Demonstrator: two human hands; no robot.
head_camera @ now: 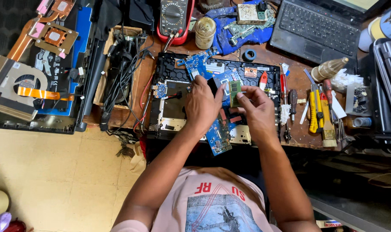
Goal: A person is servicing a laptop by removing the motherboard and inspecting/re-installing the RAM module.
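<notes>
We hold a small flat green memory card (235,92) between our two hands, just above the open black laptop shell (171,112) on the brown wooden table (268,56). Our left hand (202,105) pinches the card's left edge with thumb and fingers. Our right hand (256,108) grips its right edge with the fingertips. Under both hands lies a blue circuit board (218,136), and part of it sticks out toward us. Just past our right hand sit a red-handled screwdriver (283,86) and a yellow-handled tool (313,117). Far beyond our left hand stands a red and black meter with a round dial (174,19). Well to the left of our left hand lies a grey fan with copper pipes (21,81).
</notes>
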